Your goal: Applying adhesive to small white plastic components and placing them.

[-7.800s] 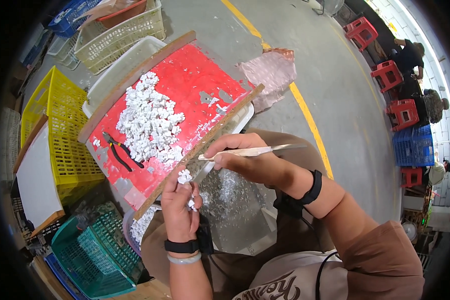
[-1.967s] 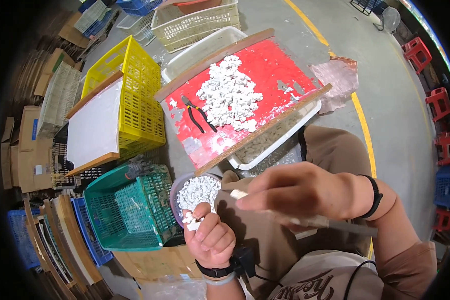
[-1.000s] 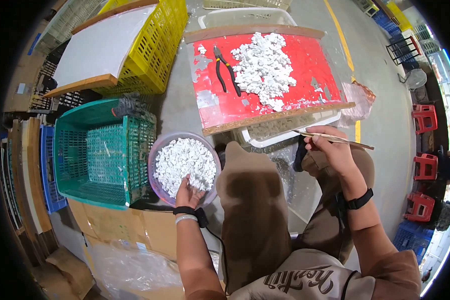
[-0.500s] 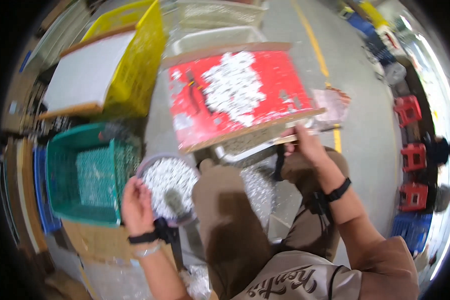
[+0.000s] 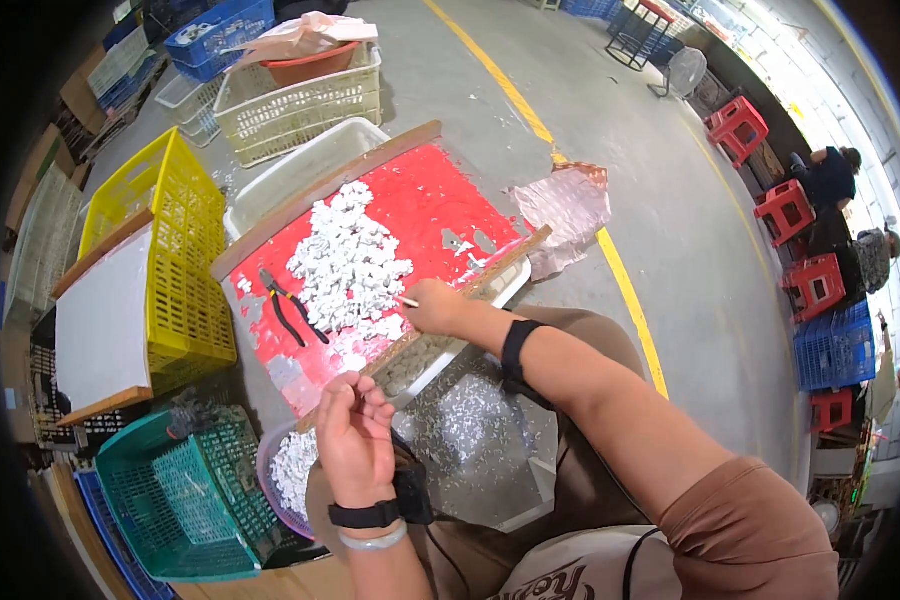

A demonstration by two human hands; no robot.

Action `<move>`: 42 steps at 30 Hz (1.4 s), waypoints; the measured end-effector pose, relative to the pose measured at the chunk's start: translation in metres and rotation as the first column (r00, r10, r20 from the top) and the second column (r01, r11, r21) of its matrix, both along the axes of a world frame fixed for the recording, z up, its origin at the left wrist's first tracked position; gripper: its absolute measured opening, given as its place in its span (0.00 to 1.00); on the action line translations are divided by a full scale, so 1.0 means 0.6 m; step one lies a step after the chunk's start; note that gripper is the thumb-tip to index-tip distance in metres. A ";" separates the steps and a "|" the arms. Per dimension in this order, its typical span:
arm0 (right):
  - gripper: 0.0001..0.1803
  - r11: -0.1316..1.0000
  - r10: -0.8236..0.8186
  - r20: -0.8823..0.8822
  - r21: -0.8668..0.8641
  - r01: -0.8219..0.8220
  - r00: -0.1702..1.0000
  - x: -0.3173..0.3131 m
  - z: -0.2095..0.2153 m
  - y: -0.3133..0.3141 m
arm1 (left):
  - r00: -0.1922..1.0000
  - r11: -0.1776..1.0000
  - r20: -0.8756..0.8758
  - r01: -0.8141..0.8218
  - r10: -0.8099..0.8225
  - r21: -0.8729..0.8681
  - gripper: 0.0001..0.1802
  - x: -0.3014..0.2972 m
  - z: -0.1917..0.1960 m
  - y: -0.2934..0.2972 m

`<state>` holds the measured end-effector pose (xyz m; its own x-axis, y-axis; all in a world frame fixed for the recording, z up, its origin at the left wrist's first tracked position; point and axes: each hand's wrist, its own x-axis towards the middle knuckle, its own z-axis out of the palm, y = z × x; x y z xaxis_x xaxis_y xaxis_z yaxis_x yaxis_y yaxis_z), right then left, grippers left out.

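Note:
A heap of small white pieces [image 5: 345, 255] lies on a red board [image 5: 435, 205] with worn grey patches and wooden edge strips. My right hand [image 5: 435, 308] is closed at the heap's near right side. From its fingers pokes the pale end of a thin stick-like tool [image 5: 408, 302], mostly hidden in the grip. Over the board's near edge my left hand [image 5: 358, 440] is raised, palm up. Its fingers are loosely curled and apart, with nothing visible in them. Pliers with black and yellow handles [image 5: 292, 308] rest left of the heap.
Below my left hand, a purple bowl [image 5: 268, 480] holds more white pieces. A green basket [image 5: 120, 500] and a yellow crate [image 5: 185, 290] stand left. White tubs [image 5: 300, 175] sit under the board. Pinkish sheeting [image 5: 565, 210] lies on the floor at right. People sit on red stools [image 5: 815, 283] far right.
The view has swung, so the board appears turned. My left hand has left the purple bowl for the board's near edge. My right hand has gone from the board's right corner to the heap.

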<state>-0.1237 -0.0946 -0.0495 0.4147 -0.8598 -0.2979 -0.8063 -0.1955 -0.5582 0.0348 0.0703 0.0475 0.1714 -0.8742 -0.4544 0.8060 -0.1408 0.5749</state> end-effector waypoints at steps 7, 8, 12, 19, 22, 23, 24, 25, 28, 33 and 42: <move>0.10 0.999 -0.013 -0.083 -0.030 0.010 0.996 0.032 -0.066 -0.029 | 1.000 0.990 -0.008 0.017 -0.016 0.140 0.06 -0.009 -0.041 -0.028; 0.11 0.999 0.003 -0.083 -0.040 -0.007 0.997 0.038 -0.071 -0.024 | 1.000 0.989 -0.014 0.019 -0.017 0.143 0.06 -0.009 -0.045 -0.033; 0.12 1.000 0.013 -0.004 -0.026 -0.013 1.000 0.035 -0.046 -0.028 | 0.999 0.992 -0.022 0.046 -0.044 0.113 0.07 -0.008 -0.056 -0.047; 0.10 0.901 -0.322 0.509 0.423 0.094 0.798 -0.004 0.079 0.018 | 0.979 0.984 0.196 0.024 -0.059 0.176 0.15 -0.047 -0.049 -0.059; 0.08 0.881 -0.378 0.541 0.460 0.111 0.752 -0.015 0.124 0.064 | 0.935 0.999 0.353 0.029 -0.041 0.040 0.18 -0.072 -0.035 -0.060; 0.07 0.906 -0.350 0.615 0.414 0.088 0.706 -0.018 0.127 0.078 | 0.935 0.998 0.351 0.039 -0.051 0.041 0.18 -0.074 -0.039 -0.057; 0.08 0.878 -0.353 0.613 0.477 0.025 0.707 -0.024 0.134 0.087 | 0.918 0.994 0.384 0.106 -0.096 -0.006 0.18 -0.072 -0.047 -0.055; 0.08 0.877 -0.359 0.612 0.480 0.031 0.705 -0.029 0.142 0.099 | 0.897 0.983 0.419 0.174 -0.137 -0.051 0.18 -0.068 -0.055 -0.055; 0.08 0.932 -0.277 0.652 0.362 0.032 0.706 -0.050 0.150 0.119 | 0.954 0.975 0.216 0.220 -0.209 -0.029 0.17 -0.066 -0.046 -0.053; 0.06 0.966 -0.255 0.703 0.222 0.136 0.663 -0.071 0.143 0.124 | 0.944 0.969 0.222 0.248 -0.244 0.008 0.14 -0.077 -0.043 -0.048; 0.07 0.981 -0.191 0.513 0.133 0.142 0.837 -0.077 0.154 0.131 | 0.942 0.972 0.241 0.230 -0.234 0.047 0.08 -0.087 -0.052 -0.054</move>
<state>-0.1700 -0.0157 0.0430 0.3826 -0.9109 -0.1546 -0.4076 -0.0162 -0.9130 -0.0172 0.0378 0.0165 0.0717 -0.8949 -0.4404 0.5860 -0.3195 0.7447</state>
